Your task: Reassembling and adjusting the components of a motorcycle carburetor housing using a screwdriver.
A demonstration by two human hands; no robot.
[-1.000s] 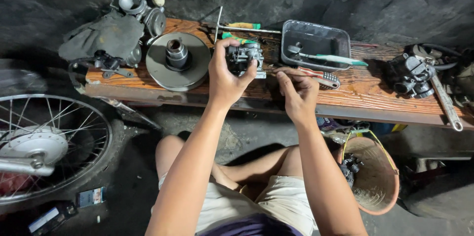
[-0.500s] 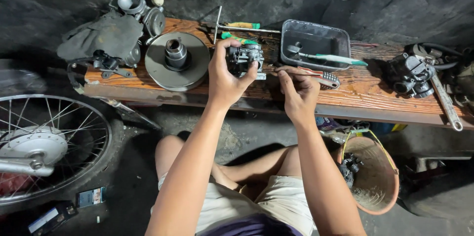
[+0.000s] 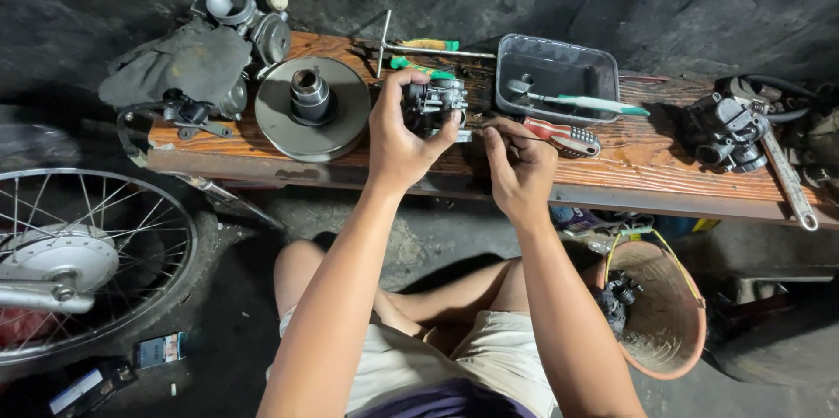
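- Wooden plank bench (image 3: 664,160) on dark concrete floor, against rough dark wall; spoked wheel (image 3: 79,252) at left.
- Left hand (image 3: 400,140) gripping small carburetor (image 3: 434,103) above bench middle.
- Right hand (image 3: 517,169) closed around thin tool, just beside carburetor; tool tip hidden.
- Right bench end cut off.

A round clutch pulley (image 3: 311,110) lies on the wooden bench (image 3: 664,169), with a dark rag (image 3: 179,64) and small metal parts at its left end. A grey plastic tray (image 3: 557,77) holds a toothbrush (image 3: 584,103). A second carburetor (image 3: 724,131) sits toward the right, a wrench (image 3: 789,180) beside it. On the floor stand a spoked wheel (image 3: 83,261) and an orange bucket (image 3: 664,313).
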